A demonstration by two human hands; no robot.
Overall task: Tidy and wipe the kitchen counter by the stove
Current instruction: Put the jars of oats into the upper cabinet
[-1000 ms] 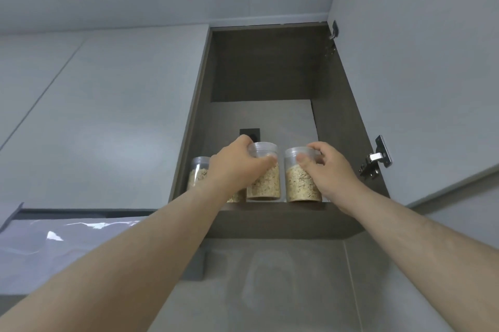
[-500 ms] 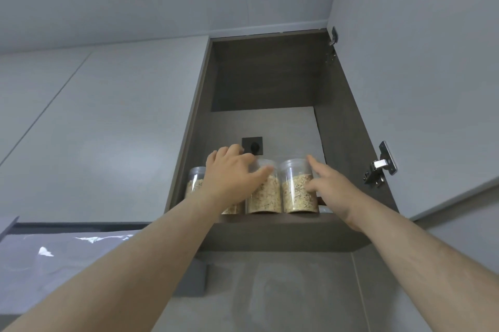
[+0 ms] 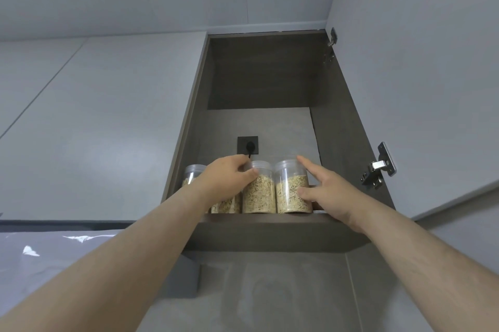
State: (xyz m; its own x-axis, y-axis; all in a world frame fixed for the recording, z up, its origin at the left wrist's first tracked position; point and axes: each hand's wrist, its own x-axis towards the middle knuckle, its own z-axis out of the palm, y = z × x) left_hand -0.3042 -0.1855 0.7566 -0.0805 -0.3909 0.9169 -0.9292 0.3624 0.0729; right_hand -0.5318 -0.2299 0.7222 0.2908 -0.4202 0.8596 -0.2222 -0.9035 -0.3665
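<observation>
Where the closed grey cupboard fronts fill the left of the view, a glossy pale surface with bright glints lies below them at the lower left. To their right an upper cabinet stands open, dark brown inside with a lighter grey back panel, seen from below. On that back panel sits a black socket with a black plug and a cord running down from it.

Along the front edge of the cabinet shelf stands a row of clear plastic jars, all upright and filled partway with pale grain. The leftmost jar is largely hidden behind the left hand; a further jar may sit behind that wrist, though this cannot be told for sure. The left hand curls over the top and side of the middle jar, thumb across its front near the lid, gripping it. Just beside it, touching or nearly so, is the right jar. The right hand is spread loose against that jar's right side, index finger stretched up past the lid and thumb pressing the lower wall, not wrapped round it.

Farther right, the cabinet door swings wide, with a metal hinge on its inner face and another hinge near the top.
</observation>
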